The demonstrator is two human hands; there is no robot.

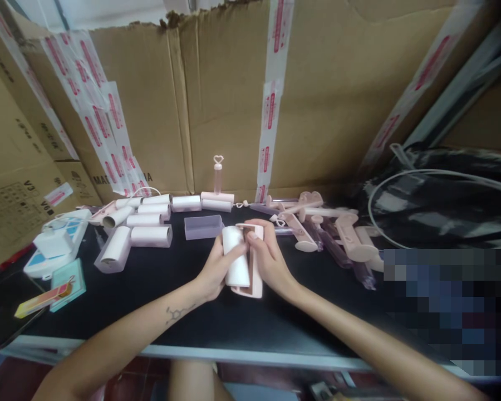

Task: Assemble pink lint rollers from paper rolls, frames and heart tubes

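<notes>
My left hand is closed around a white lint-roller roll near the middle of the black table. A pale pink roller frame is gripped in my right hand, its open side facing the roll. Roll and frame are side by side and partly overlap; the fingers hide whether their ends are engaged. Just behind my left hand lies a translucent lilac cover. Beyond it, a pink roller handle with a heart-shaped loop stands upright.
Several white rolls, some in lilac covers, lie at the left. Pink frames are heaped at the right. A white power strip, teal case and dark phone sit far left. Cardboard walls the back; a black bag is right.
</notes>
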